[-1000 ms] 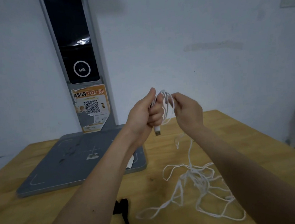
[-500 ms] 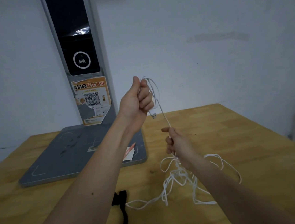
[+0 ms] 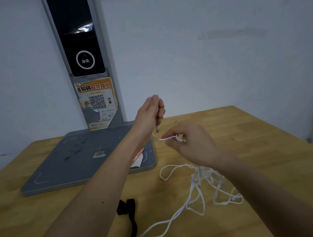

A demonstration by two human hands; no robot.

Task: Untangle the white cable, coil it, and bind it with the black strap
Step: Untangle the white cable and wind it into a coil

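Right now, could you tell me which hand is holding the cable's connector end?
The left hand, raised in a fist with the plug hanging below it; the right hand only pinches the white cable farther along.

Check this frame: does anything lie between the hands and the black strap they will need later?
Nothing visible does. The black strap lies on bare wooden table, under the left forearm and left of the tangled white cable. Both the left hand and the right hand grip cable.

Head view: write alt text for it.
Two bare hands hold a white cable above a wooden table, left hand fisted, right hand pinching. Most cable lies tangled; a black strap lies nearby.
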